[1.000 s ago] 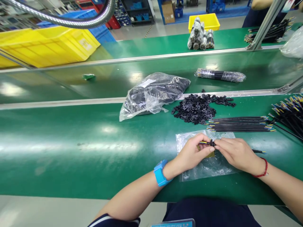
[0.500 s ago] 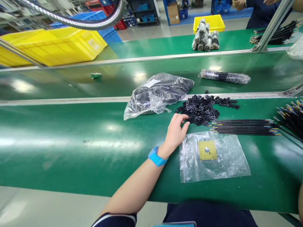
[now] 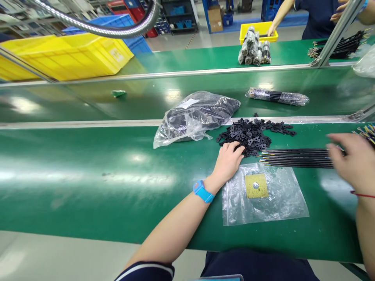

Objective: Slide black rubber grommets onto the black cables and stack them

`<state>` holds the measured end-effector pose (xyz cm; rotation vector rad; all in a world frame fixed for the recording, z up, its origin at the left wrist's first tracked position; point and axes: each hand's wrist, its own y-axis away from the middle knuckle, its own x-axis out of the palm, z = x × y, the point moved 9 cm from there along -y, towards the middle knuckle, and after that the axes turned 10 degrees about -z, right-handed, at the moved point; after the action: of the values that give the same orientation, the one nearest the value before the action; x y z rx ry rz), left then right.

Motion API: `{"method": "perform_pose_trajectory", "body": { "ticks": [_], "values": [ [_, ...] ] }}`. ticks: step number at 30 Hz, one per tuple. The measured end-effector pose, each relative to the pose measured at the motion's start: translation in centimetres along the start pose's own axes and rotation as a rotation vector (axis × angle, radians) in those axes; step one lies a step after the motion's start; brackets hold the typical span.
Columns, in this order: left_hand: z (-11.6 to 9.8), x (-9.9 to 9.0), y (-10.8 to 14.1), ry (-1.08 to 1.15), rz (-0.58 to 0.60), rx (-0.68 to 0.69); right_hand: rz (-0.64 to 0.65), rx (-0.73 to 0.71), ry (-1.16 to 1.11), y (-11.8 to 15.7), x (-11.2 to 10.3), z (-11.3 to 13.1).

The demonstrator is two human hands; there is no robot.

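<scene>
My left hand (image 3: 230, 162), a blue band on its wrist, rests palm down at the near edge of a heap of small black plastic pieces with holes (image 3: 252, 134). Its fingers lie loosely apart on the pieces; what is under the fingertips is hidden. My right hand (image 3: 353, 160), slightly blurred, is over the right end of a row of black cables (image 3: 295, 158) with coloured wire ends. A gap shows between its thumb and forefinger, with nothing visible in it. Below the cables lies a clear zip bag (image 3: 284, 203) with a yellow square plate with a round hole (image 3: 256, 192) on it or inside.
A clear bag of black parts (image 3: 202, 113) lies left of the heap. Behind are a wrapped cable bundle (image 3: 277, 96), metal rails and a large yellow bin (image 3: 88, 54). More cables (image 3: 369, 132) lie at right. Across the bench, a co-worker's hand reaches into a yellow tray (image 3: 259, 29).
My left hand has shifted right along the heap and turned palm down. My right hand has come in from the right over the cable ends. The co-worker's arm has moved to the yellow tray.
</scene>
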<state>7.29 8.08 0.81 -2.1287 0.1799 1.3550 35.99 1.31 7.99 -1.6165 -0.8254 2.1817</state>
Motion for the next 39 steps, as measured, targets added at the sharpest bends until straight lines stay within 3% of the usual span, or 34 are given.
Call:
{"method": "perform_pose_trajectory", "body": {
  "ticks": [2,3,6,11,17,19,23,29,35,39],
  "values": [
    [-0.1,-0.1,0.0,0.025,-0.019,-0.002,0.232,-0.187,-0.042,0.3,3.9,5.5],
    [-0.1,-0.1,0.0,0.029,-0.026,0.001,0.284,-0.264,-0.042,0.7,5.3,7.7],
    [-0.6,0.2,0.0,0.019,-0.013,0.031,0.351,-0.365,0.059,1.7,7.9,10.7],
    [-0.4,0.1,-0.1,0.053,-0.002,0.000,0.340,-0.326,0.124,1.8,8.3,9.9],
    [0.6,-1.7,0.5,0.358,-0.110,-0.122,0.375,-0.226,-0.226,2.1,7.4,11.1],
    [1.0,-1.4,1.0,0.532,-0.080,-0.213,0.405,-0.244,-0.271,2.6,7.4,12.3],
    [1.4,-0.6,1.8,0.857,-0.045,-0.421,0.467,-0.393,-0.105,3.5,8.0,14.1],
    [0.5,1.0,2.7,1.358,0.084,-0.750,0.468,-0.408,-0.068,3.5,8.0,13.7],
    [-0.8,1.4,3.5,1.437,0.154,-0.839,0.338,-0.226,-0.364,2.2,6.1,13.1],
    [-2.4,1.5,3.8,1.559,0.236,-0.870,0.294,-0.187,-0.435,1.8,5.1,13.7]
  ]
}}
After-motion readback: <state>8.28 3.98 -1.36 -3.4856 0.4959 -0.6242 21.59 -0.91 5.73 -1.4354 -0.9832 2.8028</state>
